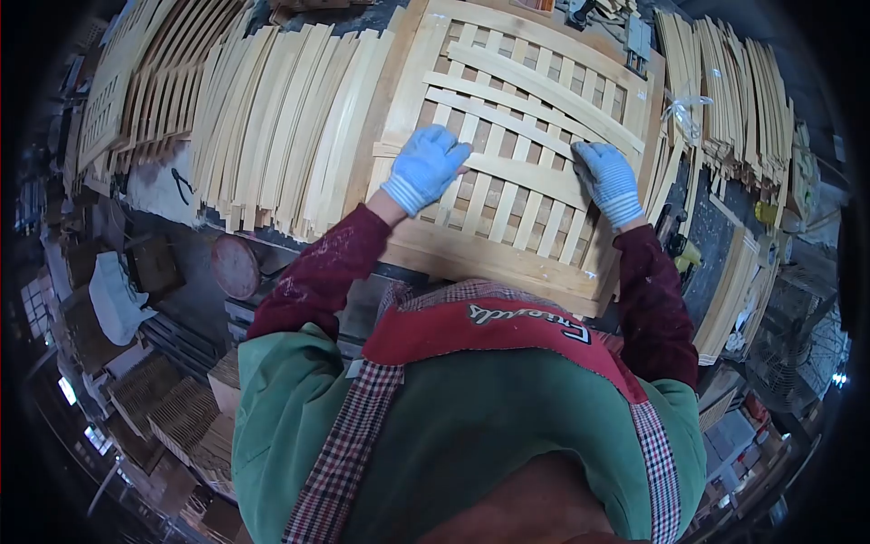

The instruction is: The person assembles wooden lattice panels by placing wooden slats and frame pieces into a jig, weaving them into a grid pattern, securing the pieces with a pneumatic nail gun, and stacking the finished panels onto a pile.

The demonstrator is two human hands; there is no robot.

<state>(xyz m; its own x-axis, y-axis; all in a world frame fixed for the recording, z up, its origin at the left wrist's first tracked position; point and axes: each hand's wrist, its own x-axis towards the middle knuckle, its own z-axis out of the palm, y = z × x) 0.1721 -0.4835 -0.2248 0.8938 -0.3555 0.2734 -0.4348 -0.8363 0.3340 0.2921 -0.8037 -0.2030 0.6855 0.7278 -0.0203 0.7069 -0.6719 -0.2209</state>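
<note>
A wooden lattice panel (471, 213) lies in front of me inside a plain wooden frame (503, 263). Pale slats run lengthwise on it, with several cross slats under or between them. My left hand (426, 168), in a light blue knit glove, closes around the left end of a wooden slat (526, 174) nearest me. At the right end of that slat, my right hand (609, 181), gloved the same way, has its fingers curled down at the panel's right side. More long slats (512, 118) lie loosely across the panel beyond my hands, slightly bowed. The fingertips are partly hidden.
Bundles of thin wooden strips (290, 118) stand to the left, beside slotted panels (172, 82). More strips (739, 100) are stacked at the right, near clear plastic ties (684, 116). Black-handled pliers (181, 186) lie at the left. A power tool (686, 254) sits near my right forearm.
</note>
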